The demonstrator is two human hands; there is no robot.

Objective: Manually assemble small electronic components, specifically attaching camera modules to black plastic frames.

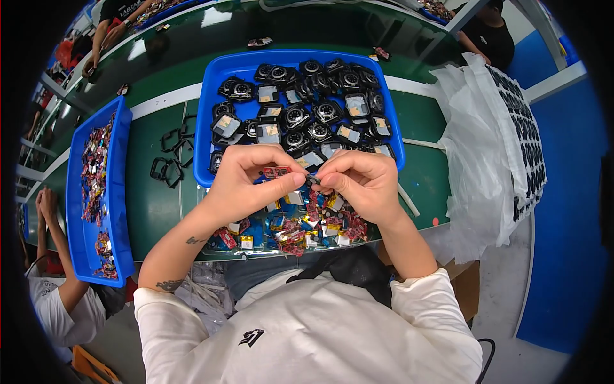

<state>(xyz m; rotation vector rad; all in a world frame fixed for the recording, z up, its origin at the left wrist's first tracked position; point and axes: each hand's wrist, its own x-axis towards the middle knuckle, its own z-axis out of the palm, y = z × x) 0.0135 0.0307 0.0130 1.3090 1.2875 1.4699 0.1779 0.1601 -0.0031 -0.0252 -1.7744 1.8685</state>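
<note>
A small dark part is at the middle, between the fingertips of the two hands, and it is too small to tell exactly what it is. The left hand has its thumb and forefinger brought close together at the part. The right hand also holds its thumb and forefinger narrow, pinching at the part from three o'clock. A red circuit board shows between the left thumb and forefinger; whether it is gripped or only lies there, I cannot tell.

Taking the hands as the centre of the clock, at six o'clock there is a loose pile of red boards and silver-and-yellow cells, close to the person's body. At twelve o'clock stands a wide blue tray, filled with black watch-like housings, some showing round backs and some showing pale flat faces. Between nine and ten o'clock, several black frames lie on the green table. At nine o'clock, farther away, is a long blue bin with many small red and silver pieces. Between two and three o'clock are white plastic sheeting and a sheet with rows of black parts. Other people are near nine, ten and two o'clock.
</note>
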